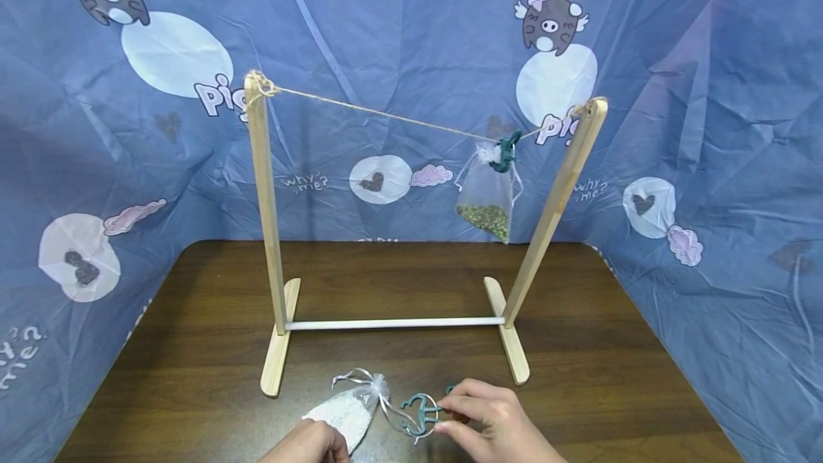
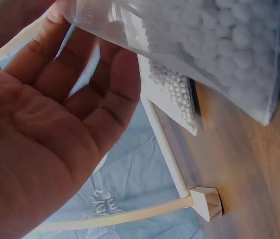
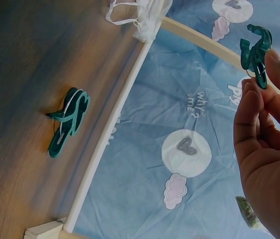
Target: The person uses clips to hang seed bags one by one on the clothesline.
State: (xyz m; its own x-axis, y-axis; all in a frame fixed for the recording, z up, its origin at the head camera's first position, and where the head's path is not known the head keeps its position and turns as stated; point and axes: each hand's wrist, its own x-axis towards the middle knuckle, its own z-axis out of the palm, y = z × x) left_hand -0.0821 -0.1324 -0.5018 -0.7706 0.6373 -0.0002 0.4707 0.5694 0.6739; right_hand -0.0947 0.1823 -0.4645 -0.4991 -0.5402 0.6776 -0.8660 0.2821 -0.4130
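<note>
My left hand [image 1: 308, 443] is at the bottom of the head view, overlapping a sheer drawstring pouch [image 1: 347, 413] of white beads. In the left wrist view, the thumb and a finger of that hand pinch the edge of a bead-filled pouch [image 2: 219, 45]; more beads in clear wrapping [image 2: 172, 89] show behind it. My right hand [image 1: 491, 416] pinches a green clip [image 1: 422, 414] between thumb and fingertips, just right of the pouch's ribbons. Another green clip [image 3: 70, 122] lies on the table, mostly hidden by the right hand in the head view.
A wooden stand with a left post [image 1: 266, 220], a right post [image 1: 556, 213] and a white bottom bar [image 1: 395, 323] stands on the brown table [image 1: 598, 349]. From its string [image 1: 379, 113] hangs a pouch of green-brown bits [image 1: 485, 195], held by a green clip [image 1: 506, 152].
</note>
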